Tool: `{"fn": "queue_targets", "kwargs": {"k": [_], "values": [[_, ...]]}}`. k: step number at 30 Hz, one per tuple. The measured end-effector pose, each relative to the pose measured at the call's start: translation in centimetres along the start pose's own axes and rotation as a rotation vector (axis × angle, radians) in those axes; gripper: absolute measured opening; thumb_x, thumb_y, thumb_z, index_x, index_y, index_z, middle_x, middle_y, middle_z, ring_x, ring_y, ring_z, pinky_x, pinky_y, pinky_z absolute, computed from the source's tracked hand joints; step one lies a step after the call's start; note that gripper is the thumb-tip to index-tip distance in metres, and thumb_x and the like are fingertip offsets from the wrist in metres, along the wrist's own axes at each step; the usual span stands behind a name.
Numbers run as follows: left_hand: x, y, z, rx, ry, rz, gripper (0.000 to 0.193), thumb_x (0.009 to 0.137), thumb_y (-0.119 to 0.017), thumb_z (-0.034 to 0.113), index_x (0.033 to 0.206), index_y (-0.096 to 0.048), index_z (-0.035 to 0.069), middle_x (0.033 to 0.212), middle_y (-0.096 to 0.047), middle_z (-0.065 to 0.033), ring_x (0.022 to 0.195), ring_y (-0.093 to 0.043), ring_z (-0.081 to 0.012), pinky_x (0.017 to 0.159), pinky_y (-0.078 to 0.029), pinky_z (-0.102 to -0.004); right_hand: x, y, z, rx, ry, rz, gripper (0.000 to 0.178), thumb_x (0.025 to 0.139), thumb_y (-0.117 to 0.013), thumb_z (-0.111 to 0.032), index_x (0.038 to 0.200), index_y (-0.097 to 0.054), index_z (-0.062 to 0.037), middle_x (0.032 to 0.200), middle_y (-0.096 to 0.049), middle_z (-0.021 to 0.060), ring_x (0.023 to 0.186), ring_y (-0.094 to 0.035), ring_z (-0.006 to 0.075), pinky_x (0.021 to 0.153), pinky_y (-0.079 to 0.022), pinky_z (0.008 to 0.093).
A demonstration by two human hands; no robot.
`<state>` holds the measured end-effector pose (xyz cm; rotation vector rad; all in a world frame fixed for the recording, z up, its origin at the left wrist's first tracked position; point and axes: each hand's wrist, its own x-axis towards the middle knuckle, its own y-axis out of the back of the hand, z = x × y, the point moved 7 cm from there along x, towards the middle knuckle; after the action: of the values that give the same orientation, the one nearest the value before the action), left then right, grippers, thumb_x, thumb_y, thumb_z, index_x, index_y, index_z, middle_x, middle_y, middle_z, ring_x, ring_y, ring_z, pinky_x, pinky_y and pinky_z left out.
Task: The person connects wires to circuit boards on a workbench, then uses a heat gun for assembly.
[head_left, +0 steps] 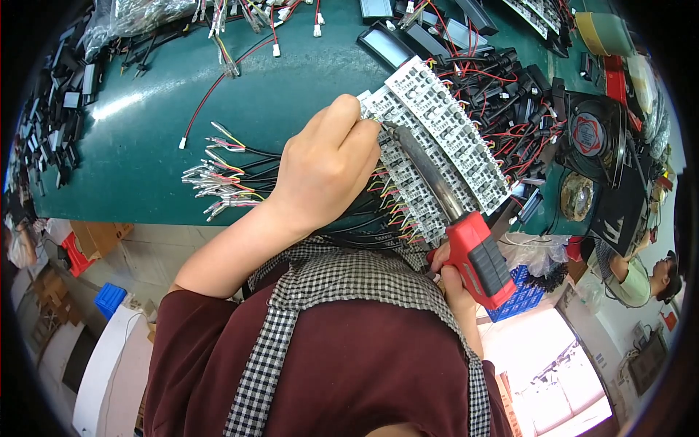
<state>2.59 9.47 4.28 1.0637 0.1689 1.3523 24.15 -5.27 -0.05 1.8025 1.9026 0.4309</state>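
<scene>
My right hand [455,285] is wrapped round the red and black handle of a soldering iron [479,256]. Its long metal shaft reaches up and left, and the tip rests at the upper left part of the white circuit board panels [437,127]. My left hand [324,164] is closed in a pinch right beside that tip; what lies between its fingers is too small to make out. Black cables [364,222] run under my left wrist. Their bare, coloured wire ends [222,182] fan out to its left, and more coloured leads line the panel's lower edge.
Black plugs with red wires [502,95] crowd the panels' right side. Farther right are a fan [591,135] and a round container [577,197]. Black casings [73,102] lie at the far left, loose wires [233,44] at the back. Another person [637,277] is at the right.
</scene>
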Motion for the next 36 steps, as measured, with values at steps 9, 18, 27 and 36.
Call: {"fn": "queue_targets", "kwargs": {"k": [9,18,27,36], "values": [[0.0,-0.1,-0.1,0.0,0.01,-0.026,0.013,0.069,-0.062,0.001,0.073,-0.05,0.004,0.077,-0.042,-0.008,0.067,-0.053,-0.0224,0.055,-0.045,-0.0336,0.8,0.1,-1.9,0.392,-0.166,0.073,0.045,0.065,-0.069,-0.007,0.107,-0.06,0.0043,0.085,-0.067,0.0081,0.076,-0.065,0.0191,0.073,-0.05,0.0288],[0.1,0.1,0.2,0.004,0.053,-0.048,0.014,0.068,-0.064,-0.004,0.08,-0.06,0.002,0.074,-0.048,-0.008,0.063,-0.055,-0.023,0.055,-0.045,-0.0324,0.7,0.2,-2.8,0.422,-0.084,0.056,0.036,0.074,-0.067,-0.008,0.105,-0.057,0.0063,0.087,-0.066,0.0111,0.07,-0.062,0.0163,0.067,-0.049,0.0258],[-0.2,0.3,-0.2,0.0,0.043,0.009,0.016,0.068,-0.066,-0.003,0.082,-0.062,0.002,0.077,-0.05,-0.007,0.063,-0.055,-0.0214,0.055,-0.046,-0.0313,1.7,-0.7,-3.1,0.403,-0.056,0.071,0.042,0.083,-0.065,-0.035,0.098,-0.055,0.0035,0.07,-0.053,0.0049,0.058,-0.048,0.0118,0.054,-0.036,0.0248],[0.0,0.2,-0.1,-0.038,0.032,-0.016,0.009,0.071,-0.062,0.0,0.077,-0.055,0.002,0.077,-0.043,-0.0086,0.066,-0.054,-0.0237,0.056,-0.046,-0.0352,1.3,-0.9,-2.0,0.344,-0.062,0.05,0.041,0.083,-0.066,-0.031,0.1,-0.055,0.0045,0.081,-0.057,0.0075,0.065,-0.051,0.0122,0.058,-0.041,0.0257]]}}
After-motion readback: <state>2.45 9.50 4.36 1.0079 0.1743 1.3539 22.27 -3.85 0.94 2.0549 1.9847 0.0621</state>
